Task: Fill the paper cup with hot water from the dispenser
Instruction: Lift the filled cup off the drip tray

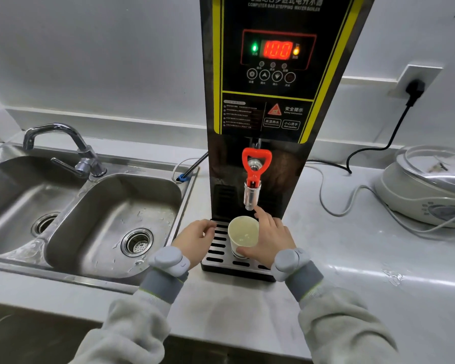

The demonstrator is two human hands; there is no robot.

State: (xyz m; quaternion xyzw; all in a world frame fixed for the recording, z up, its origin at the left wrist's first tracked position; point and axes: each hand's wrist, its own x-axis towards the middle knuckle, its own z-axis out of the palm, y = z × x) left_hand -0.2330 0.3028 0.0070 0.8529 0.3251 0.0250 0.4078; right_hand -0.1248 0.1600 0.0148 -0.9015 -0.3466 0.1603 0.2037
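One view only, from my head: it looks forward and steeply down, close to the dispenser (276, 101) front, wide-angle. Frame takes in the sink (111, 219) left, counter (352, 258) right, my forearms at bottom.

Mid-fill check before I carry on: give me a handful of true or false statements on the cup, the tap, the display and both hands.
1. The right hand is wrapped around the paper cup. True.
2. The cup stands in the sink. False: it is on the slotted drip tray of the dispenser, below the spout.
3. The red display reads 100. True.
4. The left hand is pulling the red tap lever. False: it rests at the left edge of the drip tray, and nothing touches the lever.
5. A stream of water is running from the spout. False: none is visible.
6. A black plug sits in the wall socket on the right. True.
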